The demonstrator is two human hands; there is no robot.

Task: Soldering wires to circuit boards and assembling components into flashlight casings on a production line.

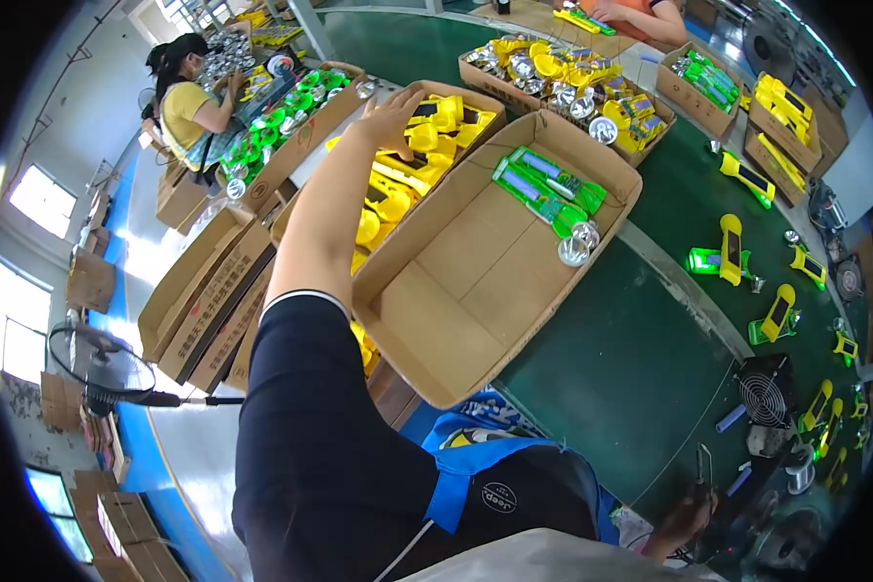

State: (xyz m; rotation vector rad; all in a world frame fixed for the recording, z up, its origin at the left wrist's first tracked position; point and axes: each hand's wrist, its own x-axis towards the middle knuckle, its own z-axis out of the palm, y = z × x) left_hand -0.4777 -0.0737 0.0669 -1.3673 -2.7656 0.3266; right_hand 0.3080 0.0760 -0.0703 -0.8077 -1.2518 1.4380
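Observation:
My left hand [388, 124] reaches forward, fingers stretched out, over a cardboard box of yellow plastic flashlight housings [427, 160]. It rests at the far edge of these parts, and no part shows clearly in its grip. Beside that box, an open cardboard tray [427, 320] holds green flashlight bodies [543, 189] with silver reflectors [574, 250] at its far right. At the lower right, my right hand [684, 527] is closed around the handle of what looks like a soldering iron [703, 468], its thin metal end pointing away from me. Shadow partly hides those fingers.
Yellow and green flashlights [730, 250] lie along the green belt at right. Near my right hand are a small black fan [766, 390] and a solder spool [800, 469]. More full boxes [640, 145] stand ahead. A co-worker [186, 112] sits far left; another person's hand [606, 12] works ahead.

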